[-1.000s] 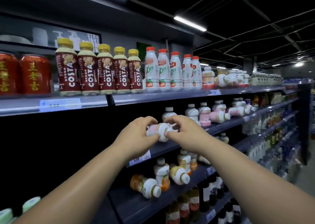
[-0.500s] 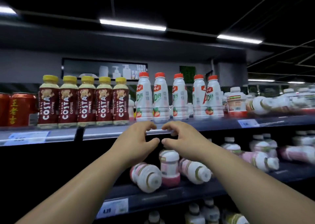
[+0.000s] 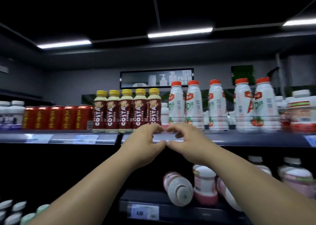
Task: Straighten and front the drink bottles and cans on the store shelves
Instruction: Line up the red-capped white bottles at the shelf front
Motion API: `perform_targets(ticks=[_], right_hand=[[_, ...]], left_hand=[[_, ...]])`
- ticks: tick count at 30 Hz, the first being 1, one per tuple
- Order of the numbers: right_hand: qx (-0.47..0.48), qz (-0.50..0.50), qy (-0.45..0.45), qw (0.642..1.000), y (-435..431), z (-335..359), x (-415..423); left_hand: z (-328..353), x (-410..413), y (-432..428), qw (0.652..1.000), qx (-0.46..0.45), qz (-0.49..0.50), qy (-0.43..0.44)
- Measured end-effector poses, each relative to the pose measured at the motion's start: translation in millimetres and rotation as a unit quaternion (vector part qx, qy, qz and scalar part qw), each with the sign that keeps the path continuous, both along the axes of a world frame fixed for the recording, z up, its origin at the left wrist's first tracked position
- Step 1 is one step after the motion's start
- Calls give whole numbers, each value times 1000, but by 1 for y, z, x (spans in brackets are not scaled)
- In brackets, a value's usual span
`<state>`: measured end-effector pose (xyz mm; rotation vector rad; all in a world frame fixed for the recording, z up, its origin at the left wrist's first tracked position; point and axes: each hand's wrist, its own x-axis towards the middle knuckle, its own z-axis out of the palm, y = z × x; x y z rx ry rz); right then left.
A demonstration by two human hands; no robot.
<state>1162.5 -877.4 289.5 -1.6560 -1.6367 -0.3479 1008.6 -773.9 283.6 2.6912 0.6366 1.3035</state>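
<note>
Small white bottle (image 3: 164,111) just beyond left hand (image 3: 143,146), right hand (image 3: 189,144), both grips half-open, empty

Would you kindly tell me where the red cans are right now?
Head view, left side of the upper shelf: the red cans stand between white-capped bottles and the Costa coffee bottles.

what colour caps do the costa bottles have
Yellow, on the Costa bottles, head view.
</note>
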Motion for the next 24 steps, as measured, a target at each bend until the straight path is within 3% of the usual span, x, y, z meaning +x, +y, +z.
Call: perform_targets(ticks=[8, 15, 19, 24], right_hand=[[33, 3, 26, 999, 16, 20, 1], [91, -89, 29, 991, 6, 31, 46], [97, -140, -15, 985, 13, 36, 67], [97, -150, -8, 984, 37, 42, 82]], left_hand=[[27, 5, 20, 1000, 0, -20, -13], [35, 68, 17, 997, 16, -65, -41], [38, 98, 22, 995, 9, -51, -80], [46, 115, 33, 993, -51, -36, -104]])
